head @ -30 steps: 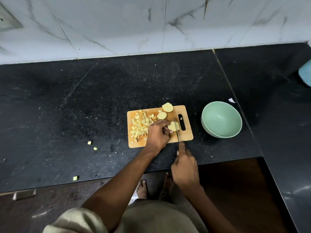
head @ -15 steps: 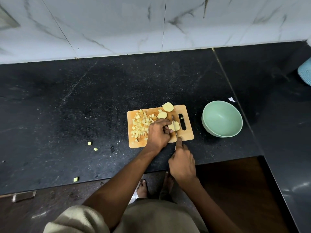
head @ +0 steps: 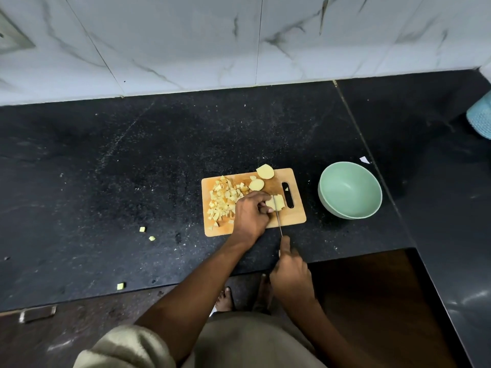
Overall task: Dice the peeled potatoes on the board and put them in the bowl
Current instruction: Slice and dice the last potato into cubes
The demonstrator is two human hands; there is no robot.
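Observation:
A small wooden cutting board [head: 292,219] lies on the black counter. A pile of diced potato [head: 224,199] covers its left half. Two potato slices [head: 265,171] rest at the board's far edge. My left hand [head: 249,215] presses down a potato piece [head: 277,202] near the board's handle slot. My right hand [head: 291,272] grips a knife [head: 278,221] whose thin blade runs through that piece. The pale green bowl [head: 350,190] stands to the right of the board with nothing inside.
Three stray potato cubes [head: 142,229] lie on the counter [head: 132,168] to the left, one near the front edge. A marble-tiled wall runs along the back. A teal object [head: 481,119] sits at the far right. My bare feet show below the counter edge.
My right hand slid forward with the knife, then drew back toward me, sawing through the potato piece. My left hand stayed on the piece.

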